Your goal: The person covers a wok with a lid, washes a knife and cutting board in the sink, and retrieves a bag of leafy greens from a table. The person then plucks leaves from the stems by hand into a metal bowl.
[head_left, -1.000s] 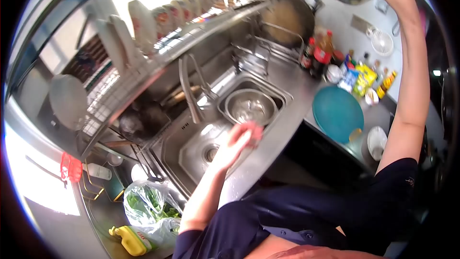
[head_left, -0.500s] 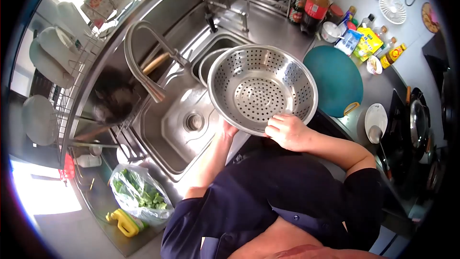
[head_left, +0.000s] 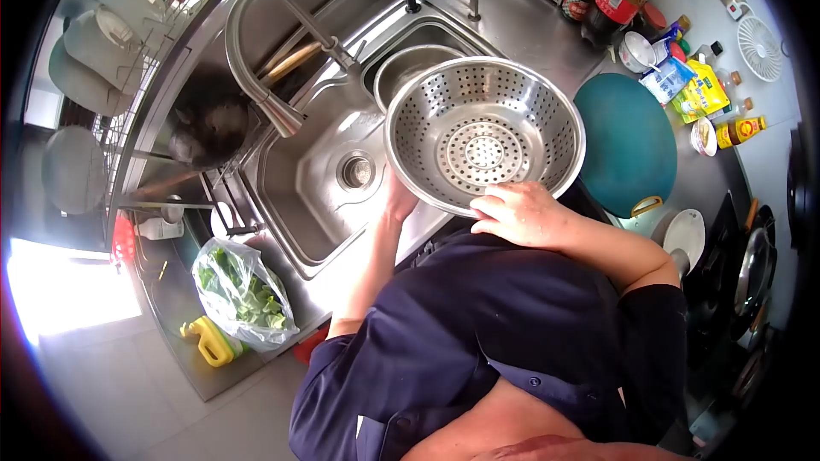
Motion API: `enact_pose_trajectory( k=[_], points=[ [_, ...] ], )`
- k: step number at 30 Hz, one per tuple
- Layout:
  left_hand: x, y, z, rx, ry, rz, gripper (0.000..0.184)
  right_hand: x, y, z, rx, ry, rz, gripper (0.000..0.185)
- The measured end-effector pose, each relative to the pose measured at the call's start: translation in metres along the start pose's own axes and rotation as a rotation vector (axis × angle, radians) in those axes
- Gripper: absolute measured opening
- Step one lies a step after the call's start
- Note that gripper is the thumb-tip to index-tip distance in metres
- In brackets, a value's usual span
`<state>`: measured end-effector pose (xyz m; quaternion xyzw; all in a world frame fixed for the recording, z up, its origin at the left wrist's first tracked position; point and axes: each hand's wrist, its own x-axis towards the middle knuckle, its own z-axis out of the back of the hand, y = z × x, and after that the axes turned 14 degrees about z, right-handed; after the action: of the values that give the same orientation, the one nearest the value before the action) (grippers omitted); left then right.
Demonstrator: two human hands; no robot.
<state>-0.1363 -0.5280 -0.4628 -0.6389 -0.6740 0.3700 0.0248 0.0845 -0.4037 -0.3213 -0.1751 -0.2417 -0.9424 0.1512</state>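
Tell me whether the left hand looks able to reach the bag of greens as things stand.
Probably yes, if the left hand leaves the steel colander, whose edge partly hides it; the way past the sink to the bag of greens looks free.

Single wide head-worn view, taken from above the colander (head_left: 484, 141), angled forward and steeply down, set near it, sink (head_left: 295, 183) framed beside and behind it

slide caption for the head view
Right hand gripping a steel colander, left hand partly hidden beneath it, beside the sink; bagged greens at left.
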Motion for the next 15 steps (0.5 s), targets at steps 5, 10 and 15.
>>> enact_pose_trajectory(
  k=[5,10,15],
  points=[
    [-0.022,-0.014,-0.020,-0.242,0.113,0.055,0.068,0.015,0.009,0.022,-0.114,0.000,-0.014,0.014],
    [-0.014,-0.020,-0.008,-0.069,0.061,-0.027,0.059,0.024,0.011,0.049,-0.206,0.071,-0.005,0.008],
    [-0.013,-0.018,0.012,-0.246,0.182,0.136,0.044,0.038,0.006,0.100,-0.335,-0.056,0.020,0.018]
  ],
)
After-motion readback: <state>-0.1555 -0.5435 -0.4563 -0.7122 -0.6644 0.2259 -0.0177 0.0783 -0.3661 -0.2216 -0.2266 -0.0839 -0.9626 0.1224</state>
